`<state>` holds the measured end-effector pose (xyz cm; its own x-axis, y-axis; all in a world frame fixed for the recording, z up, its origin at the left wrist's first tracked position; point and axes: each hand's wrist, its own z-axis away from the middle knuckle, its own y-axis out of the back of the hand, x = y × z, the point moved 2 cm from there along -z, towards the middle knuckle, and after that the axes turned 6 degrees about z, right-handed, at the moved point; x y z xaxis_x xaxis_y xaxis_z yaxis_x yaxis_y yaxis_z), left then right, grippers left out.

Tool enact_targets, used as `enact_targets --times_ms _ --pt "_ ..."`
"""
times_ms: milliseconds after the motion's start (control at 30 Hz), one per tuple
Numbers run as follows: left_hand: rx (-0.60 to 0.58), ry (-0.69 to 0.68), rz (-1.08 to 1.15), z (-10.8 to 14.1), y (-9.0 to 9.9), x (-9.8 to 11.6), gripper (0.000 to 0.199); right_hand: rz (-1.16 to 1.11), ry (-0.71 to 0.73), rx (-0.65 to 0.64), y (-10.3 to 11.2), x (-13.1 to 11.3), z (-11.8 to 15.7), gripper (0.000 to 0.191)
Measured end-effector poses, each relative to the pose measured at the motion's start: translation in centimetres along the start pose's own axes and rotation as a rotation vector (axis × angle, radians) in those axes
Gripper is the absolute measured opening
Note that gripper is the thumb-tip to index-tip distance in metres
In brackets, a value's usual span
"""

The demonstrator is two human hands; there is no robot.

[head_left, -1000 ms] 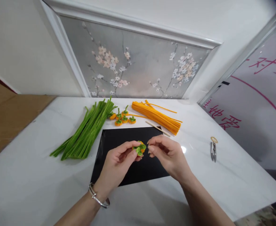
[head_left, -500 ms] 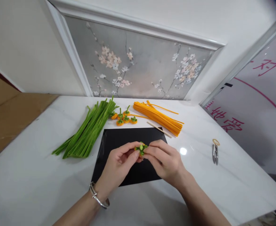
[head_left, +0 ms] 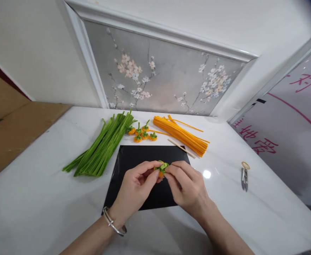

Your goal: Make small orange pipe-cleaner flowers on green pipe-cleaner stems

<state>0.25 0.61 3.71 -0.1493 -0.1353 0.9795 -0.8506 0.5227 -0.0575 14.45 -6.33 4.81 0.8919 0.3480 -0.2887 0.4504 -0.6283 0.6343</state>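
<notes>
Between my fingertips, over a black mat (head_left: 128,159), is a small orange pipe-cleaner pumpkin (head_left: 161,173) with a green leafy top. My left hand (head_left: 138,182) grips its left side between thumb and fingers; a silver bangle is on that wrist. On the other side, my right hand (head_left: 187,182) pinches the green leaves. Both hands partly hide the piece. Beyond the mat lie several similar orange and green pieces (head_left: 145,135). A bundle of green pipe cleaners (head_left: 102,147) rests to their left, and a bundle of orange pipe cleaners (head_left: 182,134) to their right.
A thin wooden stick (head_left: 181,148) lies by the mat's far right corner. Small thread snips (head_left: 245,177) with a gold ring sit on the white table (head_left: 46,198) at right. A cardboard box (head_left: 25,131) stands at left, a whiteboard (head_left: 293,152) with red writing at right.
The view has shifted slightly, so the table things sit a little further right. My right fingers have moved slightly on the green leaves; both hands keep their hold.
</notes>
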Motion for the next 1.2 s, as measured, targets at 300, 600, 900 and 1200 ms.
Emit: enact_targets --times_ms 300,600,900,1200 --pt "0.015 -0.151 -0.163 0.4 0.1 -0.5 0.014 0.042 0.039 0.019 -0.4 -0.8 0.2 0.020" --pt "-0.069 0.224 0.025 -0.4 0.2 0.0 0.013 0.212 0.309 -0.244 0.3 0.1 0.1 0.023" --pt "-0.075 0.354 0.178 -0.5 0.1 -0.2 0.015 0.243 0.341 -0.278 0.9 0.1 -0.4 0.020" --pt "-0.071 0.348 0.363 -0.3 0.7 0.4 0.019 -0.105 0.020 0.047 1.3 1.8 0.0 0.032"
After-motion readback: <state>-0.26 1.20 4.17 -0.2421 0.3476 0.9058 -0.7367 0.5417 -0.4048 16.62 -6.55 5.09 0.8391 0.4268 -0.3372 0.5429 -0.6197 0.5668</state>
